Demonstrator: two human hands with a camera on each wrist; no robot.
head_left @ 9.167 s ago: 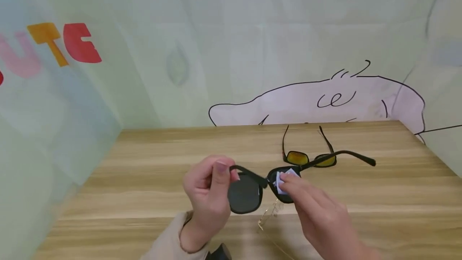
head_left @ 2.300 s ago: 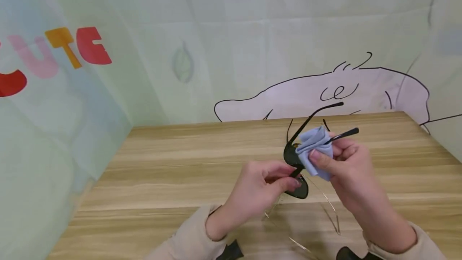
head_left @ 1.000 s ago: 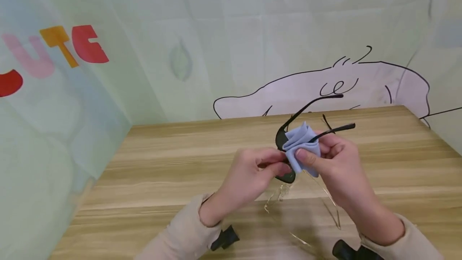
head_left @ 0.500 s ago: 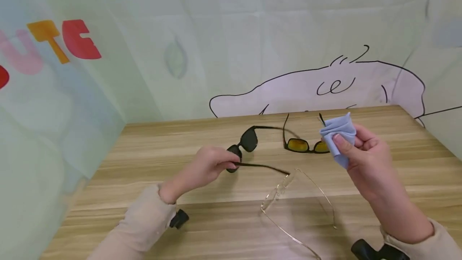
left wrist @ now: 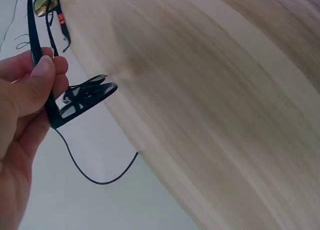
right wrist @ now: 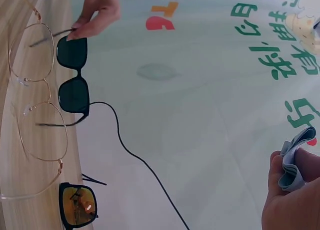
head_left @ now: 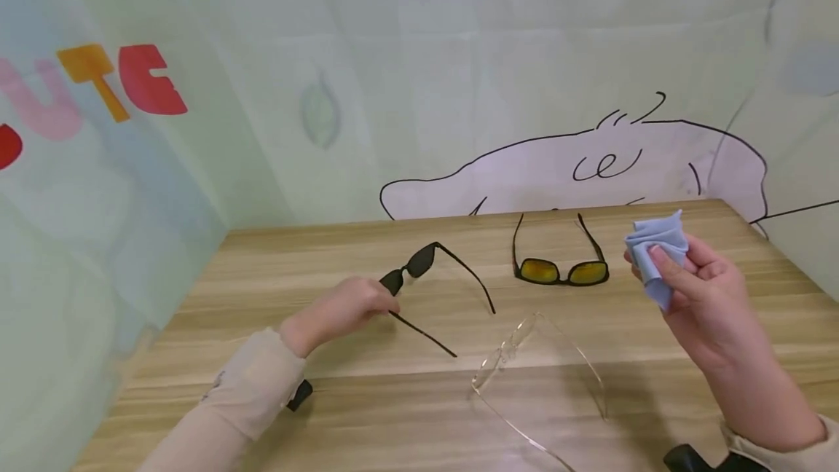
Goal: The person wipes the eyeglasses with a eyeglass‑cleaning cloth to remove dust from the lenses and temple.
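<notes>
My left hand [head_left: 344, 312] pinches a pair of black sunglasses [head_left: 421, 261] near one hinge, low over the left-middle of the table. Both temples are unfolded and point toward the right front. In the left wrist view the thumb presses on the black temple [left wrist: 34, 34], and the lenses are seen nearly edge-on. The right wrist view shows both dark lenses [right wrist: 73, 95] face on. My right hand [head_left: 711, 304] holds a folded light-blue cloth [head_left: 660, 239] between thumb and fingers, raised over the table's right side.
Gold wire-rimmed glasses [head_left: 476, 387] lie unfolded near the front middle of the wooden table [head_left: 282, 275]. Farther back, black-framed sunglasses with yellow lenses [head_left: 540, 270] sit with temples toward the wall. A printed fabric backdrop [head_left: 419, 93] borders the table behind and at the sides.
The cloth has come off the black sunglasses and moved right with my right hand. My left hand has carried the sunglasses left and down toward the table, turning their temples toward the front.
</notes>
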